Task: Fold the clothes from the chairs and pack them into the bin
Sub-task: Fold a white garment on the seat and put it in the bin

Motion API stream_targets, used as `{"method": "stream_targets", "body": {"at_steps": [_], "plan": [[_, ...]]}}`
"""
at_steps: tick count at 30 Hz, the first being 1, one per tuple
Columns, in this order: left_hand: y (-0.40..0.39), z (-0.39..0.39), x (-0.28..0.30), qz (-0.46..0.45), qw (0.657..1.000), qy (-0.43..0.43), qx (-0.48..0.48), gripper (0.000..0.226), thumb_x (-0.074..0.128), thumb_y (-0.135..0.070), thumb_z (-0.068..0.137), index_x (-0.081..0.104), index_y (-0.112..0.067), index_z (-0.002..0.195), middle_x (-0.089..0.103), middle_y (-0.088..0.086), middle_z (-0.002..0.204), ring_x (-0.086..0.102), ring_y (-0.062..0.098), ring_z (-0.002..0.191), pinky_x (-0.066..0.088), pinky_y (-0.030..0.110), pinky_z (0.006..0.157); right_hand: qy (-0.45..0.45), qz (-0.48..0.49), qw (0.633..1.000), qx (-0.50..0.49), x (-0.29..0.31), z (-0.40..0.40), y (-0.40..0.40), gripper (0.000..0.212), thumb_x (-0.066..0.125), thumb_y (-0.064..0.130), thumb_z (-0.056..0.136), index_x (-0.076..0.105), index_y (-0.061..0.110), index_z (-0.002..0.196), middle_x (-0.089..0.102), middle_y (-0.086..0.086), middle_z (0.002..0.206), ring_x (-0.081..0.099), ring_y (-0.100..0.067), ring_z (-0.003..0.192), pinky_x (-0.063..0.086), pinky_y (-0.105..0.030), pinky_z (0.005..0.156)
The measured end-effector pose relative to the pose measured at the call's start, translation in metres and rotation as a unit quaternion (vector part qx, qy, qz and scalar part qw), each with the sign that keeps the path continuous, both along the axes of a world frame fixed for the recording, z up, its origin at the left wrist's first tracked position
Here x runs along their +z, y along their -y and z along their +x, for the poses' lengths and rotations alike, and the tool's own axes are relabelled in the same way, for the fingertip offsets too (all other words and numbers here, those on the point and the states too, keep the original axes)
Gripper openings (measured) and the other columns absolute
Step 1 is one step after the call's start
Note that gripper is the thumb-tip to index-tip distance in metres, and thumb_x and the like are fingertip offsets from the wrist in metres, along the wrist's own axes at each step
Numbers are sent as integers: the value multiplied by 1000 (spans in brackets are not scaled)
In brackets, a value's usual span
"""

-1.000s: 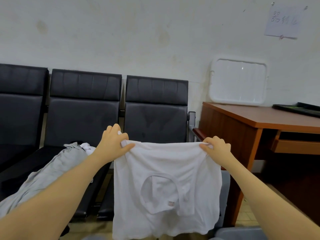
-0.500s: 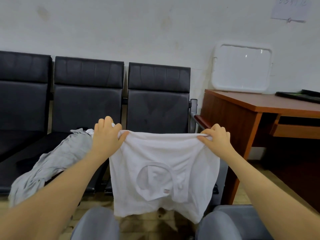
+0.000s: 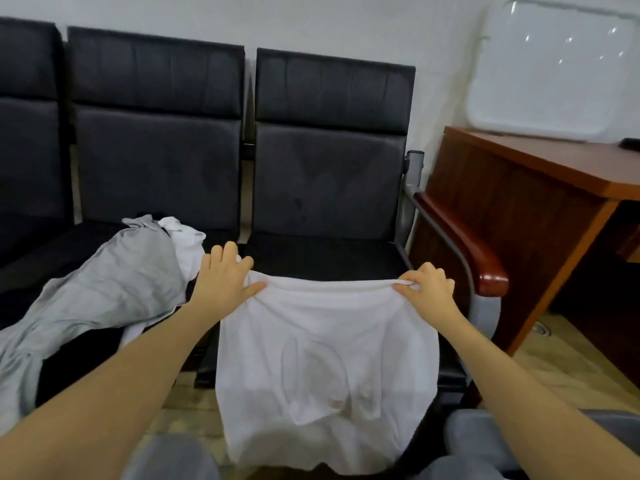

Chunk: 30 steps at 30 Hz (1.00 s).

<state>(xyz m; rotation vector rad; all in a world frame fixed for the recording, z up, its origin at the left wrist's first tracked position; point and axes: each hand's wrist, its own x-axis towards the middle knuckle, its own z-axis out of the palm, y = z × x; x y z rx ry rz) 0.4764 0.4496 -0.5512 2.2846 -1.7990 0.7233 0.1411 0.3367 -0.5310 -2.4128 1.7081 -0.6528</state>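
A white T-shirt (image 3: 322, 368), folded over on itself, hangs in front of the right-hand black chair (image 3: 329, 188). My left hand (image 3: 225, 278) grips its top left corner and my right hand (image 3: 426, 289) pinches its top right corner, so the upper edge is stretched level just above the seat's front. The collar shows through the cloth near the middle. On the middle chair (image 3: 156, 133) lies a grey garment (image 3: 100, 292) with a bit of white cloth (image 3: 183, 237) beneath it. No bin can be made out for certain.
A wooden armrest (image 3: 464, 244) ends the chair row on the right, close to my right hand. Beyond it stands a wooden desk (image 3: 540, 174) with a white plastic lid (image 3: 554, 71) leaning on the wall. My grey-clad knees (image 3: 173, 459) are at the bottom edge.
Both hands have lowered the white T-shirt and carried it forward toward the right chair's seat. The view has tipped downward and closer to the chairs.
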Motion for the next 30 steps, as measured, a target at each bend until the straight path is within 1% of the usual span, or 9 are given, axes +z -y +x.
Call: {"method": "stream_targets", "body": {"at_steps": [4,14,16,18,20,22,24,26,30], "plan": [[44,13,-14,40,999,8,18,46,44,-60,89,54,-22,114,40,6,111,40,20,96,33,29,81,-10,10,1000,-3,-26,19,48,23,54,34,95,69,22,106,40,2,98,40,-22,101,21,-30,81],[95,21,-89,125,989,-30,74,36,51,-44,92,53,-15,113,44,10,123,42,27,112,34,36,94,-85,80,993,-11,-96,53,102,25,51,37,95,67,24,110,47,-2,113,40,-24,109,23,-30,83],[97,16,-95,114,993,-6,43,32,78,-28,70,63,-13,94,55,10,103,52,29,97,44,38,81,-68,63,996,-9,-110,47,101,27,54,40,93,64,26,114,46,1,117,38,-21,110,22,-30,87],[101,7,-102,74,997,-9,-37,34,85,-15,54,67,-14,82,58,7,91,56,27,87,48,38,69,-29,35,999,-13,-118,40,98,31,58,42,91,62,25,117,46,2,117,37,-19,110,21,-30,93],[103,-18,-104,19,987,-79,-136,14,70,-18,70,69,-14,83,60,5,89,56,28,89,47,41,70,2,26,1000,-14,-119,35,94,33,60,43,89,62,25,116,48,3,115,39,-19,109,21,-29,93],[109,-52,-103,30,967,-164,-192,32,45,-32,84,69,-14,96,61,6,99,58,29,100,44,45,80,3,35,999,-6,-117,29,90,32,61,41,89,61,24,117,50,3,118,40,-19,111,20,-28,93],[114,-86,-100,98,947,-210,-221,45,36,-42,92,60,-17,121,53,7,126,44,31,126,32,46,98,12,63,998,-3,-116,20,87,34,62,35,90,58,22,120,50,1,124,42,-20,116,21,-31,97],[117,-110,-102,183,929,-236,-220,54,31,-51,96,38,-25,142,27,3,152,14,25,144,13,45,112,45,87,995,-7,-115,8,86,34,60,30,90,56,19,123,51,-1,126,43,-23,119,22,-33,99],[119,-126,-116,275,922,-201,-184,58,18,-59,96,5,-39,149,-7,-8,159,-10,20,145,-5,51,115,44,62,997,-29,-120,-12,89,33,57,29,93,58,20,125,56,0,113,46,-22,109,19,-27,86]]}}
